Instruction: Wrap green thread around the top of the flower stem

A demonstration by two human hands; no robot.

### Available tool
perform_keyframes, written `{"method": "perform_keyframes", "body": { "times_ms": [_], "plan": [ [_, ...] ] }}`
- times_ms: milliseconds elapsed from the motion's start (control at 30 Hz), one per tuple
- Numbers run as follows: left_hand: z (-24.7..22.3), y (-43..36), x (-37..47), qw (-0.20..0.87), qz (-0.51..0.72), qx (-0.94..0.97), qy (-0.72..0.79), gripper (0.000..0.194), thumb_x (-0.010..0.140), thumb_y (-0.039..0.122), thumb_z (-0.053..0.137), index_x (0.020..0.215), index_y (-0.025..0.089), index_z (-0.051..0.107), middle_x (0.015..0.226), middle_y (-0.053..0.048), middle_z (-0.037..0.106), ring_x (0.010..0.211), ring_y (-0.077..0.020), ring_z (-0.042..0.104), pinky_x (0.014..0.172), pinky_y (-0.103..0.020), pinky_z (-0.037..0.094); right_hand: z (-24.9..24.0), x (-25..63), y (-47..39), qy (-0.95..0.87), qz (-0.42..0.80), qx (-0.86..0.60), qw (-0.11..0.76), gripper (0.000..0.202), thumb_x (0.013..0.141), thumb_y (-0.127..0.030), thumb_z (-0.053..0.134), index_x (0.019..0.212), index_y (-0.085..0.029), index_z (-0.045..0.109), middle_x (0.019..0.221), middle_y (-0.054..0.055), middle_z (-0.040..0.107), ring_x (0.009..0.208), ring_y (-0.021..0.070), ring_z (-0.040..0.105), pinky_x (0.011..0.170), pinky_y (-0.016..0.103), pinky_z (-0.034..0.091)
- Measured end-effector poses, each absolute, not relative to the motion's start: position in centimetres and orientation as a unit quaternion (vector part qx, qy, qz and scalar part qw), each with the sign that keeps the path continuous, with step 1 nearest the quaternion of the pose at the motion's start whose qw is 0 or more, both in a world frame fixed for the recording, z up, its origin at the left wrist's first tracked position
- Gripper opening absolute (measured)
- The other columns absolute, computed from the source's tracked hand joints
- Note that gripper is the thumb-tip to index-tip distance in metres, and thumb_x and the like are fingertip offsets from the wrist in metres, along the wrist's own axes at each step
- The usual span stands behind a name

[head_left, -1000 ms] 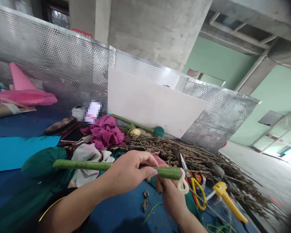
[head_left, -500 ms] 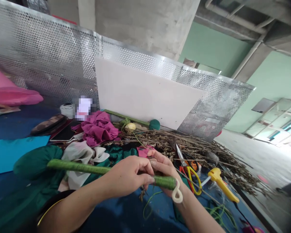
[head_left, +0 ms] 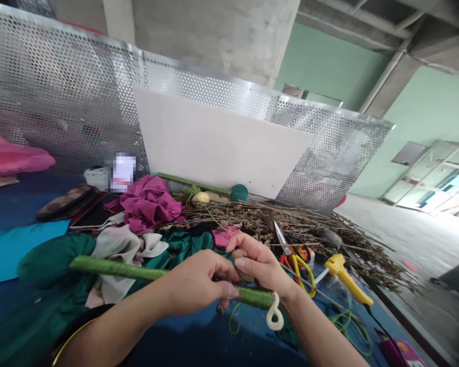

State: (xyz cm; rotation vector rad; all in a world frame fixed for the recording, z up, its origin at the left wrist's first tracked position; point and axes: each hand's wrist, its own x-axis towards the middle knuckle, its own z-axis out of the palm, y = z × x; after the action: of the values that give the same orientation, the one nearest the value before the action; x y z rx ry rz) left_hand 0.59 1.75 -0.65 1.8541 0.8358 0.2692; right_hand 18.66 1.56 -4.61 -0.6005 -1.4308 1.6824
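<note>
Left hand (head_left: 199,283) wrapped round green stick (head_left: 117,268), likely steadying it above the worktop (head_left: 195,336). Right hand (head_left: 263,265) curled alongside; cannot tell if pinching anything. Scissors (head_left: 286,248) lie nearby, probably for easy reach.

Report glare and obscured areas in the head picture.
Head view: bright glints on the perforated metal panel; head view: glare whitens the floor at right; head view: a pixelated patch hides detail beside the white board; head view: top right corner dark.

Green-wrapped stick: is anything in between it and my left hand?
Nothing visible: your left hand grips the green-wrapped stick directly, and the white loop sits at the end beyond your fingers.
</note>
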Motion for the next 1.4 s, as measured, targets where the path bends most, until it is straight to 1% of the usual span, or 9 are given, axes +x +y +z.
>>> {"method": "perform_keyframes", "body": {
  "times_ms": [367, 467, 567, 700, 867, 1033, 1167, 1267, 1400],
  "plan": [
    [-0.1, 1.6, 0.4, 0.516, 0.13, 0.786, 0.316, 0.021, 0.076, 0.021, 0.051, 0.064, 0.014, 0.067, 0.058, 0.001, 0.055, 0.056, -0.0119, 0.046, 0.055, -0.022, 0.032, -2.9, 21.2, 1.8, -0.717, 0.513, -0.311, 0.356, 0.027, 0.089, -0.041, 0.058, 0.105, -0.019, 0.058, 0.071, -0.004, 0.042, 0.062, 0.0114, 0.036, 0.058, 0.024, 0.03],
    [0.3, 1.5, 0.4, 0.505, 0.139, 0.787, 0.325, 0.024, 0.078, 0.021, 0.049, 0.069, 0.014, 0.071, 0.06, 0.001, 0.056, 0.058, -0.0125, 0.048, 0.057, -0.022, 0.034, -2.1, 22.5, 2.1, -0.752, 0.45, -0.35, 0.331, 0.02, 0.084, -0.036, 0.064, 0.093, -0.018, 0.067, 0.065, -0.005, 0.042, 0.057, 0.0104, 0.034, 0.056, 0.023, 0.029],
    [0.3, 1.5, 0.4, 0.494, 0.14, 0.79, 0.337, 0.025, 0.079, 0.023, 0.05, 0.075, 0.015, 0.074, 0.06, 0.001, 0.057, 0.057, -0.0124, 0.046, 0.055, -0.022, 0.033, -1.4, 23.6, 2.2, -0.782, 0.402, -0.366, 0.304, 0.02, 0.083, -0.035, 0.065, 0.073, -0.018, 0.07, 0.064, -0.002, 0.052, 0.06, 0.0121, 0.044, 0.059, 0.024, 0.036],
    [0.2, 1.5, 0.2, 0.491, 0.142, 0.795, 0.327, 0.027, 0.08, 0.023, 0.05, 0.078, 0.015, 0.076, 0.062, 0.0, 0.059, 0.058, -0.0128, 0.047, 0.055, -0.023, 0.033, -1.2, 24.4, 2.4, -0.813, 0.409, -0.333, 0.246, 0.022, 0.084, -0.037, 0.064, 0.076, -0.019, 0.074, 0.069, 0.0, 0.058, 0.067, 0.0149, 0.051, 0.064, 0.027, 0.041],
    [0.5, 1.3, 0.2, 0.492, 0.151, 0.789, 0.336, 0.024, 0.078, 0.023, 0.052, 0.071, 0.014, 0.073, 0.059, 0.001, 0.057, 0.055, -0.0118, 0.045, 0.054, -0.022, 0.033, -1.3, 23.6, 2.3, -0.793, 0.366, -0.363, 0.326, 0.028, 0.088, -0.035, 0.06, 0.069, -0.018, 0.072, 0.07, 0.001, 0.056, 0.068, 0.015, 0.051, 0.065, 0.027, 0.041],
    [0.0, 1.5, 0.6, 0.445, 0.164, 0.797, 0.373, 0.023, 0.079, 0.025, 0.054, 0.078, 0.016, 0.076, 0.062, 0.001, 0.063, 0.055, -0.0126, 0.049, 0.053, -0.021, 0.034, -0.4, 22.0, 0.2, -0.79, 0.215, -0.438, 0.371, 0.029, 0.09, -0.031, 0.057, 0.066, -0.019, 0.064, 0.061, -0.001, 0.053, 0.056, 0.0122, 0.048, 0.054, 0.025, 0.036],
    [-0.7, 1.8, 0.6, 0.376, 0.229, 0.805, 0.398, 0.027, 0.082, 0.031, 0.057, 0.099, 0.024, 0.077, 0.086, -0.001, 0.075, 0.076, -0.0194, 0.063, 0.068, -0.024, 0.042, 0.2, 20.7, -1.9, -0.822, 0.041, -0.446, 0.351, 0.025, 0.093, -0.024, 0.05, 0.073, -0.019, 0.062, 0.064, 0.0, 0.052, 0.055, 0.0113, 0.05, 0.052, 0.024, 0.036],
    [-0.6, 1.9, 0.4, 0.328, 0.275, 0.812, 0.397, 0.026, 0.084, 0.03, 0.057, 0.103, 0.027, 0.075, 0.096, 0.0, 0.076, 0.088, -0.021, 0.066, 0.075, -0.025, 0.044, -0.1, 19.3, -3.0, -0.828, -0.097, -0.429, 0.347, 0.024, 0.093, -0.022, 0.049, 0.073, -0.018, 0.063, 0.061, 0.001, 0.053, 0.049, 0.0114, 0.05, 0.047, 0.024, 0.033],
    [-0.2, 1.5, 0.3, 0.264, 0.321, 0.822, 0.388, 0.028, 0.086, 0.024, 0.056, 0.107, 0.028, 0.074, 0.095, 0.0, 0.075, 0.084, -0.0185, 0.066, 0.078, -0.026, 0.045, -1.3, 17.5, -3.7, -0.805, -0.175, -0.426, 0.375, 0.025, 0.093, -0.023, 0.049, 0.072, -0.019, 0.063, 0.062, 0.004, 0.06, 0.046, 0.0122, 0.051, 0.045, 0.026, 0.03]
  ]
}}
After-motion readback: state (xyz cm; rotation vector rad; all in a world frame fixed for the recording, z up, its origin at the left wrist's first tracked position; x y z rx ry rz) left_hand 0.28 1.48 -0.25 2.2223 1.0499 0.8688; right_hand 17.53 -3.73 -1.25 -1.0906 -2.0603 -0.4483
